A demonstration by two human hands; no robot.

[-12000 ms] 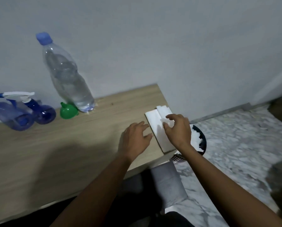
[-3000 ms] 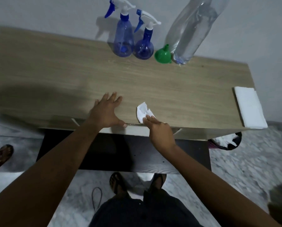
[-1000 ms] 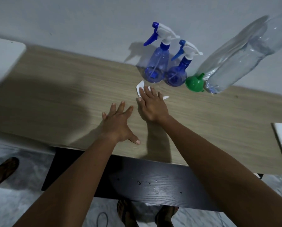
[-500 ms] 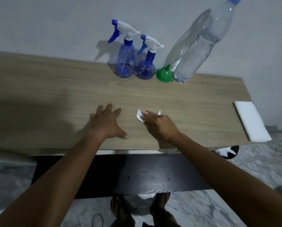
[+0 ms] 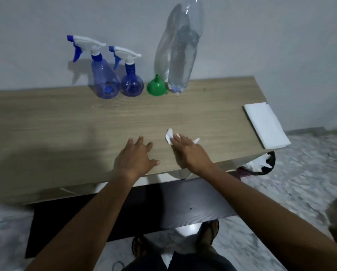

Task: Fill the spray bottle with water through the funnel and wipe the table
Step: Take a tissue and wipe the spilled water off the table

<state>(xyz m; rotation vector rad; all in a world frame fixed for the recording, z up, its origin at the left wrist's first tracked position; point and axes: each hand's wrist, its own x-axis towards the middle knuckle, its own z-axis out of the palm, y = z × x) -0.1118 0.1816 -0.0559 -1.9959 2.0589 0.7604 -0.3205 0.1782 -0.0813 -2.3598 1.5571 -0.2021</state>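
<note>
My right hand [image 5: 190, 154] presses a crumpled white tissue [image 5: 169, 136] flat against the wooden table [image 5: 65, 130] near its front edge; only the tissue's edges show past my fingers. My left hand [image 5: 135, 160] rests palm down beside it, fingers spread, holding nothing. Against the back wall stand two blue spray bottles [image 5: 105, 79] [image 5: 131, 79] with white triggers, a green funnel [image 5: 156, 87] set upside down, and a tall clear water bottle [image 5: 180, 49].
A stack of folded white tissues [image 5: 265, 125] lies at the table's right end. Below that end a dark bin [image 5: 258, 165] holds used tissues. A dark lower shelf [image 5: 144, 208] runs under the table, and my sandalled feet stand on marble floor.
My right hand with the tissue has slid back from near the spray bottles toward the front edge. The left hand has stayed flat on the table.
</note>
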